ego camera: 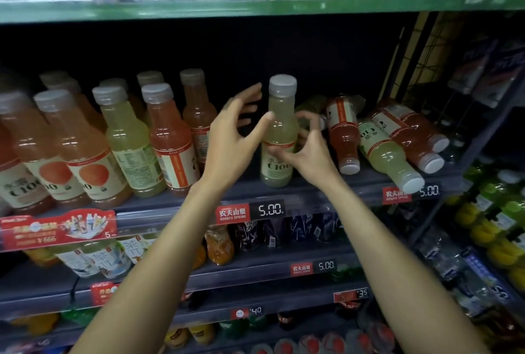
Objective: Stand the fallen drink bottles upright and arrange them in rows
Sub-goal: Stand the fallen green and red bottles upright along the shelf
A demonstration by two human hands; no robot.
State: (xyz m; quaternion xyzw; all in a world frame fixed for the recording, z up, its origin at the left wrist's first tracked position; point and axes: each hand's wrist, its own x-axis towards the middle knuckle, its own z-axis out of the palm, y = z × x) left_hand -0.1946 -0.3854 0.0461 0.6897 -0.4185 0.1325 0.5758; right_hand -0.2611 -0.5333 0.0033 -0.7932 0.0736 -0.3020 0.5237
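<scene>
A pale green drink bottle (pixel 279 129) with a grey cap stands upright on the dark shelf (pixel 312 186), in a gap between two groups. My right hand (pixel 308 152) curls round its label from the right, thumb on the front. My left hand (pixel 233 137) is spread open beside it, and only the thumb touches the bottle's shoulder. To the right lie several fallen bottles with their caps toward me: a red one (pixel 342 132), a green one (pixel 383 152) and two more red ones (pixel 409 137). Another green bottle (pixel 311 106) lies partly hidden behind my right hand.
Several upright orange, green and red bottles (pixel 127 137) stand in rows on the left of the shelf. A price rail (pixel 250 210) runs along its front edge. A wire mesh panel (pixel 426 49) closes the right end. Lower shelves and a rack (pixel 494 226) at the right hold other drinks.
</scene>
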